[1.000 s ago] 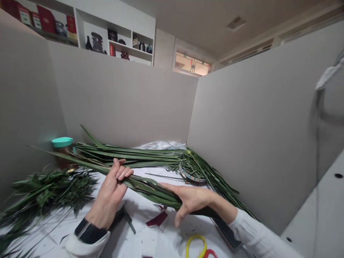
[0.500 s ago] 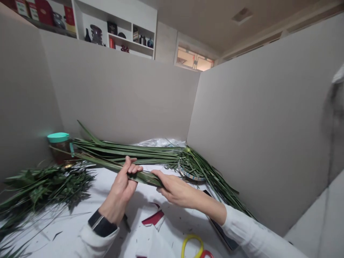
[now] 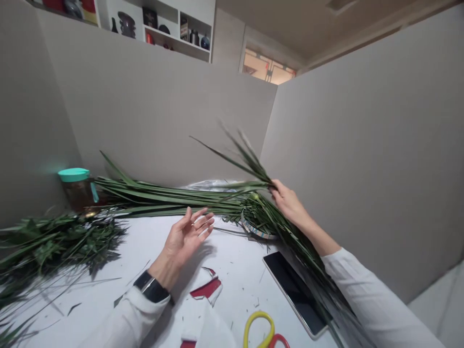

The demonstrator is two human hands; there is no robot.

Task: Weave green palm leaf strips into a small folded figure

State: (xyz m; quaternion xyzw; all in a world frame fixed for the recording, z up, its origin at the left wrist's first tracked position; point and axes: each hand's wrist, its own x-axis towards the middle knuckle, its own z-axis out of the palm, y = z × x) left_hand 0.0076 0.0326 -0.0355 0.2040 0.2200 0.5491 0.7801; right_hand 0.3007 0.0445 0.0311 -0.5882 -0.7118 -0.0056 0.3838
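Observation:
My right hand is closed on a thin bundle of long green leaf blades, lifted so the tips point up and to the left near the right partition. My left hand hovers open above the white table, palm up, fingers spread, holding nothing. A large pile of long palm leaves lies along the back of the table, fanning down to the right under my right forearm.
A jar with a teal lid stands at the back left. Leafy green cuttings lie at left. A dark phone, yellow and red scissors, red paper scraps and a tape roll lie near. Grey partitions enclose the table.
Both hands let go of the wide leaf they held together. My right hand moved to the back right and lifted a thin bundle of blades; my left hand opened.

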